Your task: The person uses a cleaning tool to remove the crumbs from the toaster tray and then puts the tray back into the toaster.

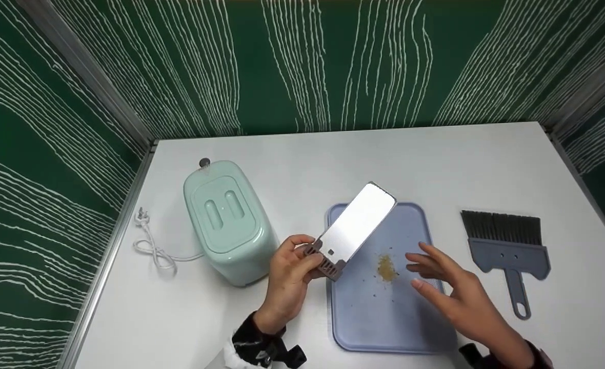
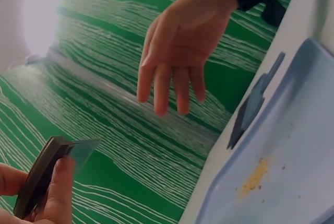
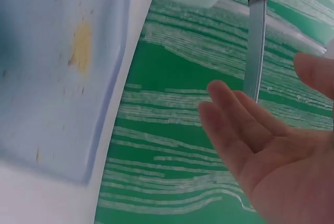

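My left hand (image 1: 288, 279) grips a flat, shiny metal crumb tray (image 1: 363, 219) by its grey-brown slotted end, thumb on top. The crumb tray is tilted above the left part of a blue tray (image 1: 374, 325). A small heap of yellowish crumbs (image 1: 386, 268) lies on the blue tray, with dark specks scattered around it. Over the blue tray's right side hovers my right hand (image 1: 461, 300), fingers spread and holding nothing. In the right wrist view, the crumb tray (image 3: 255, 46) appears edge-on beyond the right hand's fingers (image 3: 235, 125).
A mint-green toaster (image 1: 225, 215) with a lid on top stands left of the blue tray. Its white cord (image 1: 164, 252) and plug lie farther left. To the right is a grey hand brush (image 1: 510, 253) with dark bristles. Green, white-streaked walls enclose the white table (image 1: 307, 164).
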`<state>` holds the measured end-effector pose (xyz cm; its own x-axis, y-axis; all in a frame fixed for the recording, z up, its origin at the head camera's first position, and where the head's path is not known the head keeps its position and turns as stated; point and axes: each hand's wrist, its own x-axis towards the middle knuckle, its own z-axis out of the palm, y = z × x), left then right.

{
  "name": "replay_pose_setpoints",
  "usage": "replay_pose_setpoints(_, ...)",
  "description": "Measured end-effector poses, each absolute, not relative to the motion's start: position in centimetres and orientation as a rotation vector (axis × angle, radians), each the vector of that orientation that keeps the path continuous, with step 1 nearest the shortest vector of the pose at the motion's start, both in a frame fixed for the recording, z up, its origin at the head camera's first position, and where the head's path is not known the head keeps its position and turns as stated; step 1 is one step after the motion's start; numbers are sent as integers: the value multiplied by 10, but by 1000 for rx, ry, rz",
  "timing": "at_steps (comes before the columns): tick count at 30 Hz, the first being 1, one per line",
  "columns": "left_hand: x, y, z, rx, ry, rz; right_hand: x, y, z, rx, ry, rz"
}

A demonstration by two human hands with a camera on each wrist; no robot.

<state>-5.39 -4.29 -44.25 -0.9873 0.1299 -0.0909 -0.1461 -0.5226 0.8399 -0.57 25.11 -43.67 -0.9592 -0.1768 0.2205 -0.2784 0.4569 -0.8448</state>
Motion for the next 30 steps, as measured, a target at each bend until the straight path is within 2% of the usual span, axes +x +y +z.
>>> replay_pose_setpoints(11, -51, -41, -444, 75, 1520, 2506, -15, 215, -438, 697, -2577, 1718)
replay_pose_setpoints(30, -46, -34, -448, 166, 1600, 2344, -17, 186, -444, 483, -2479, 2225)
